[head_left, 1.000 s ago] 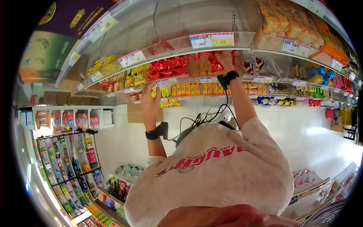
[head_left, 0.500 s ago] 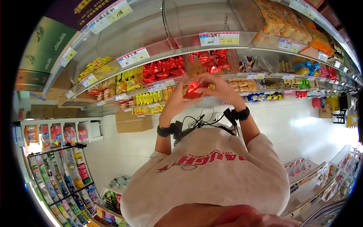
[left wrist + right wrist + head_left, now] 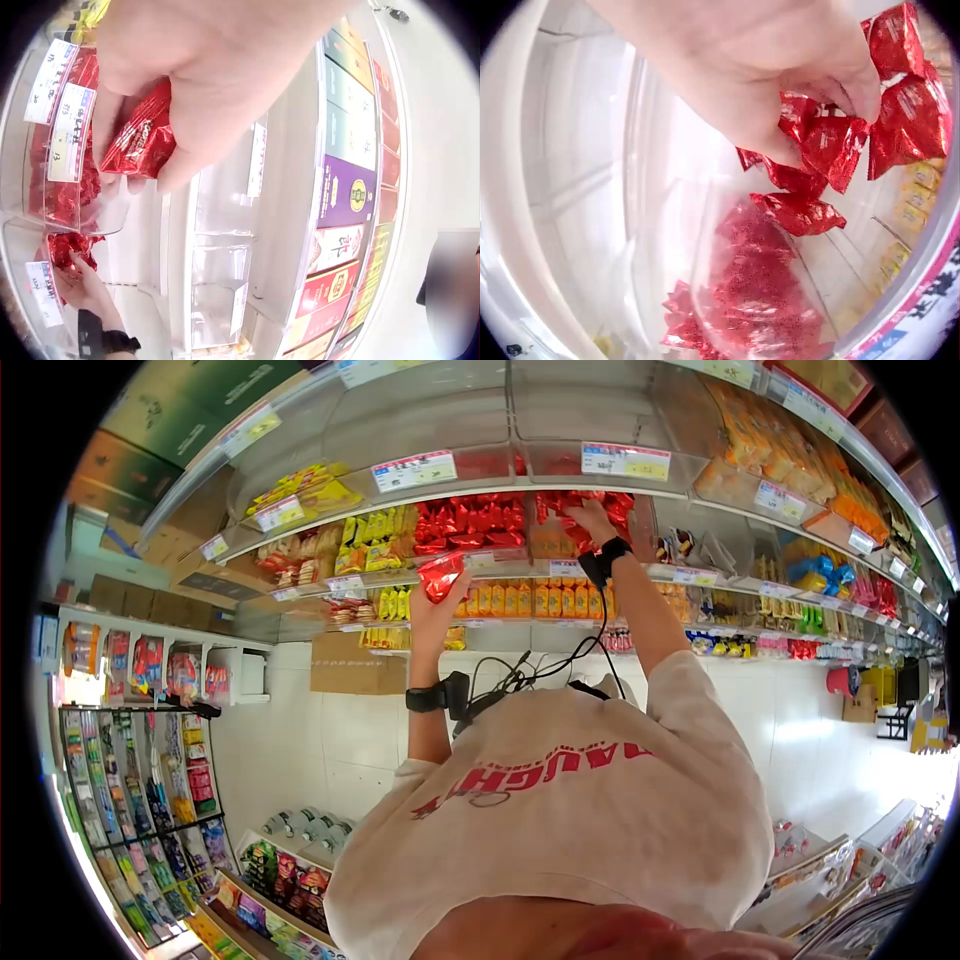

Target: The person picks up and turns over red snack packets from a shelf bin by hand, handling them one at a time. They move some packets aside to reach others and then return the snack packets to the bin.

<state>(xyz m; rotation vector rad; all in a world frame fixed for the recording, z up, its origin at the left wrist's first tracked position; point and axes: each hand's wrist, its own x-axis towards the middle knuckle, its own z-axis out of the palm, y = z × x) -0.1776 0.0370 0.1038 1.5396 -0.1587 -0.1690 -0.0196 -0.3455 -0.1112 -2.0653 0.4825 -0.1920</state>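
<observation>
In front of the lower shelves, my left hand [image 3: 431, 625] grips a shiny red foil snack packet [image 3: 144, 141] between thumb and curled fingers. White lettering shows on its wrapper. My right hand [image 3: 596, 520] reaches into a clear plastic bin that holds several loose red foil packets [image 3: 909, 124]. Up close in the right wrist view, its thumb and bent fingers pinch a red packet [image 3: 832, 146]; the fingertips are partly hidden behind the wrappers. A fuller pile of red packets [image 3: 468, 523] fills the bin to the left, seen through its clear wall.
Yellow packets [image 3: 378, 540] lie left of the red pile, and a row of orange packets [image 3: 530, 600] stands on the shelf below. Price tags [image 3: 626, 461] line the shelf edges. A cardboard box [image 3: 358, 664] sits on the floor. Black cables [image 3: 520, 672] hang near the shirt.
Half a second ago both hands were together at a red packet before the shelf. Now the left hand has moved left with it, and the right hand is back in the bin.
</observation>
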